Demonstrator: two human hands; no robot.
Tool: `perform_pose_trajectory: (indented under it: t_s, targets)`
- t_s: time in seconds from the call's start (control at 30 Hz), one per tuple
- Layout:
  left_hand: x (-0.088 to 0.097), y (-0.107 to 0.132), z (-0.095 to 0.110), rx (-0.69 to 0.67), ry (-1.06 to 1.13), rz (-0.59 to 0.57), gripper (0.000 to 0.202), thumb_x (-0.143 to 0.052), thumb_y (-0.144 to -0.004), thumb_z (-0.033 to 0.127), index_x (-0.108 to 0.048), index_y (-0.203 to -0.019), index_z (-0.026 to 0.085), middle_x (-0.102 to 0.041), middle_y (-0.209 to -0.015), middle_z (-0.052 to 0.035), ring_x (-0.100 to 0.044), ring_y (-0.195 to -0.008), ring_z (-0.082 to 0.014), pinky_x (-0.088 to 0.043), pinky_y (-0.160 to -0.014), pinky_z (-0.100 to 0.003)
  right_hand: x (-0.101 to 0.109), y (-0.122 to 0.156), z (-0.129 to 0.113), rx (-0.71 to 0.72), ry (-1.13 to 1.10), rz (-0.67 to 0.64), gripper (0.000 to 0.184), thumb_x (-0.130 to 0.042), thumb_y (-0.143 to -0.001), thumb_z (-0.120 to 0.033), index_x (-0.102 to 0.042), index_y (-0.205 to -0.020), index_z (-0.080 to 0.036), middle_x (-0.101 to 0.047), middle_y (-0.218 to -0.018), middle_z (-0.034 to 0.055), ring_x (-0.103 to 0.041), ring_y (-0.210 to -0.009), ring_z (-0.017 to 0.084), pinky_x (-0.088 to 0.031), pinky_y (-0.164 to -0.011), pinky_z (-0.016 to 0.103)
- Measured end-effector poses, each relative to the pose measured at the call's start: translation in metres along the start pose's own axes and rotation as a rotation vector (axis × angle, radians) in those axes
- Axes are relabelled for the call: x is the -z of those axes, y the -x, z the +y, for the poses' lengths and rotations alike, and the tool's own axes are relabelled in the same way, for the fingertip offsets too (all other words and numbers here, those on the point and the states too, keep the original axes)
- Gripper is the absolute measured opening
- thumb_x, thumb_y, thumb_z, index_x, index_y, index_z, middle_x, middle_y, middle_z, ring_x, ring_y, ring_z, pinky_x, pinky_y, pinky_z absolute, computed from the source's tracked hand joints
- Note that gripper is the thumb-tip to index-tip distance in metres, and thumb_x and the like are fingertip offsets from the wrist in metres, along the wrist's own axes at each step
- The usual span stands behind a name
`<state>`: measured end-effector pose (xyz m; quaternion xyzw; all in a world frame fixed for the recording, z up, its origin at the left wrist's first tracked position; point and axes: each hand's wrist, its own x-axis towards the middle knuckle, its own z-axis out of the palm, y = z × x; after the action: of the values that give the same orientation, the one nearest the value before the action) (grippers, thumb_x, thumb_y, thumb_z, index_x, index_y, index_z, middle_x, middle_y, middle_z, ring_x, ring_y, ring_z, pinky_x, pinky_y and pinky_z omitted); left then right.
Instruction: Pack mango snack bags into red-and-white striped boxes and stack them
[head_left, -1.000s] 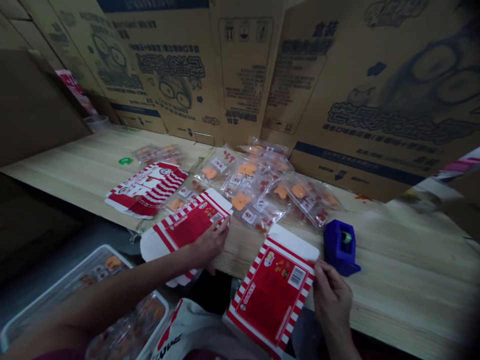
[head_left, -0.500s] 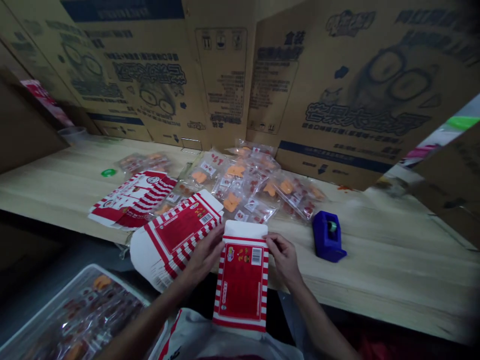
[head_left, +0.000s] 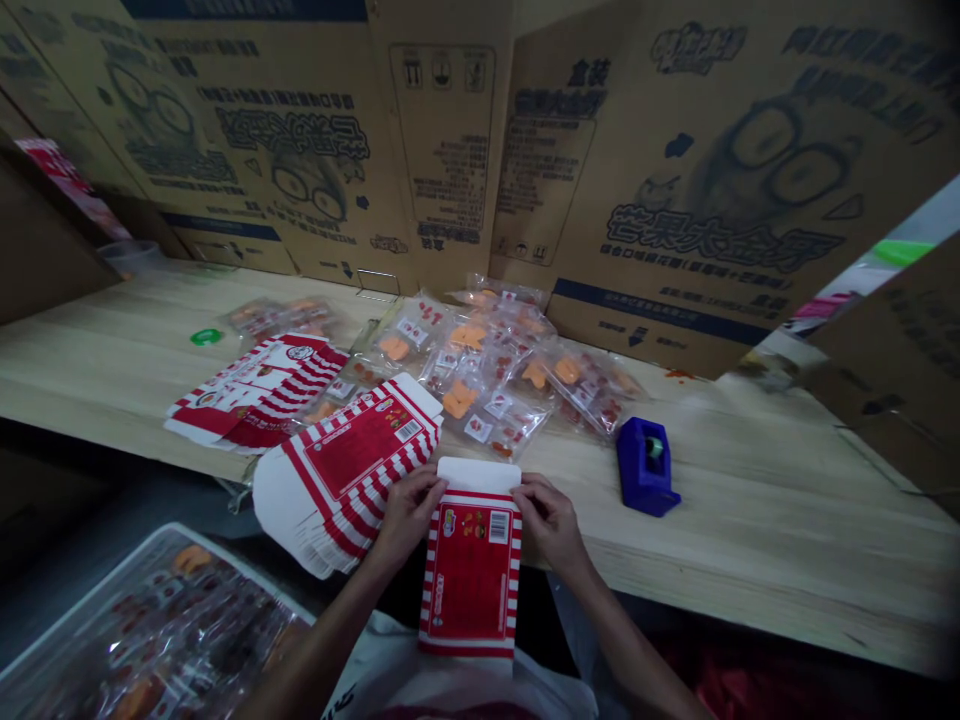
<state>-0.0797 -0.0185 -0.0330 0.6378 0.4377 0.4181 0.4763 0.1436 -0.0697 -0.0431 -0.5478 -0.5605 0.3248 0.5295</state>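
The left hand and right hand grip a red-and-white striped carton blank overhanging the near edge of the wooden table, a carton stack just left, a blue tape dispenser right.

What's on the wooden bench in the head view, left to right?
Clear plastic cup → green ring → flattened red-and-white cartons → clear packets of orange snacks → blue tape dispenser

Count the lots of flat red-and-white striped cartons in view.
3: a stack furthest left, a second stack beside the left hand, and a carton held by that hand and the right hand.
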Motion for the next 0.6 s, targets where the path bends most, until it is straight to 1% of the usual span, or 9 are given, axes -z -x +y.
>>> perform_pose_trajectory:
  t_s: [0.03,0.07,0.13,0.17,0.23,0.33,0.43,0.53,0.6]
  targets:
    - [-0.002,0.0,-0.002,0.024,0.034,0.011,0.023,-0.054,-0.087,0.034,-0.065,-0.077,0.016,-0.066,-0.087,-0.0052,-0.061,-0.084,-0.0175,-0.051,-0.076,-0.029,-0.001,0.001,0.0,-0.031,-0.04,0.018,0.016,-0.062,-0.083,-0.033,-0.066,-0.092,-0.021,-0.065,-0.093,0.006,-0.064,-0.085,0.019,-0.052,-0.074,0.029]
    - [-0.003,0.0,-0.003,0.054,0.084,0.024,0.019,-0.056,-0.086,0.033,-0.064,-0.085,0.016,-0.065,-0.084,-0.0037,-0.061,-0.08,-0.0162,-0.051,-0.073,-0.027,-0.001,0.001,0.0,-0.065,-0.086,0.034,0.025,-0.063,-0.081,-0.034,-0.063,-0.104,-0.022,-0.064,-0.091,0.0044,-0.064,-0.079,0.017,-0.052,-0.071,0.028]
    - [-0.005,0.0,-0.008,0.111,0.204,0.025,0.028,-0.059,-0.083,0.032,-0.058,-0.108,0.018,-0.062,-0.083,-0.0011,-0.06,-0.075,-0.0137,-0.05,-0.066,-0.024,0.001,0.0,0.0,-0.133,-0.159,0.003,0.045,-0.067,-0.078,-0.035,-0.054,-0.119,-0.023,-0.063,-0.09,0.0022,-0.064,-0.075,0.016,-0.053,-0.068,0.027]
    - [-0.005,-0.001,-0.01,0.13,0.256,0.005,0.038,-0.061,-0.082,0.031,-0.053,-0.117,0.019,-0.062,-0.085,-0.0007,-0.06,-0.074,-0.0131,-0.049,-0.065,-0.023,0.003,-0.001,0.0,-0.16,-0.179,-0.046,0.047,-0.068,-0.077,-0.036,-0.054,-0.12,-0.023,-0.064,-0.089,0.002,-0.064,-0.075,0.016,-0.053,-0.068,0.027]
    - [-0.004,-0.003,-0.014,0.145,0.291,-0.07,0.047,-0.063,-0.08,0.031,-0.05,-0.123,0.018,-0.061,-0.086,-0.0014,-0.06,-0.074,-0.0131,-0.049,-0.064,-0.023,0.007,-0.002,0.001,-0.202,-0.191,-0.147,0.036,-0.067,-0.078,-0.038,-0.06,-0.108,-0.02,-0.065,-0.085,0.0021,-0.064,-0.075,0.017,-0.052,-0.066,0.027]
    - [0.0,-0.005,-0.018,0.13,0.203,-0.119,0.029,-0.063,-0.079,0.033,-0.062,-0.102,0.014,-0.063,-0.081,-0.0025,-0.06,-0.072,-0.0138,-0.049,-0.063,-0.024,0.01,-0.001,0.004,-0.168,-0.147,-0.162,0.02,-0.064,-0.081,-0.038,-0.063,-0.084,-0.019,-0.064,-0.077,0.002,-0.062,-0.072,0.016,-0.05,-0.065,0.026]
    - [0.003,-0.003,-0.016,0.098,0.115,-0.119,0.019,-0.068,-0.076,0.033,-0.065,-0.08,0.015,-0.065,-0.083,-0.0038,-0.06,-0.076,-0.0152,-0.049,-0.067,-0.024,0.012,0.002,0.004,-0.046,-0.049,-0.161,0.018,-0.061,-0.084,-0.035,-0.065,-0.078,-0.019,-0.065,-0.086,0.0049,-0.062,-0.08,0.017,-0.05,-0.07,0.027]
    - [0.004,0.0,-0.01,0.083,0.036,-0.149,0.021,-0.065,-0.078,0.037,-0.066,-0.079,0.015,-0.067,-0.084,-0.0042,-0.062,-0.076,-0.0163,-0.049,-0.066,-0.024,0.014,0.003,-0.001,0.002,-0.006,-0.233,0.017,-0.06,-0.085,-0.035,-0.066,-0.085,-0.019,-0.065,-0.1,0.0079,-0.063,-0.089,0.018,-0.051,-0.074,0.028]
    - [0.005,0.0,-0.006,0.064,-0.037,-0.183,0.023,-0.06,-0.082,0.037,-0.066,-0.08,0.015,-0.067,-0.078,-0.0034,-0.061,-0.073,-0.0159,-0.048,-0.064,-0.023,0.014,0.002,-0.006,0.003,0.03,-0.25,0.018,-0.06,-0.085,-0.035,-0.065,-0.081,-0.019,-0.066,-0.098,0.0076,-0.064,-0.087,0.018,-0.051,-0.073,0.027]
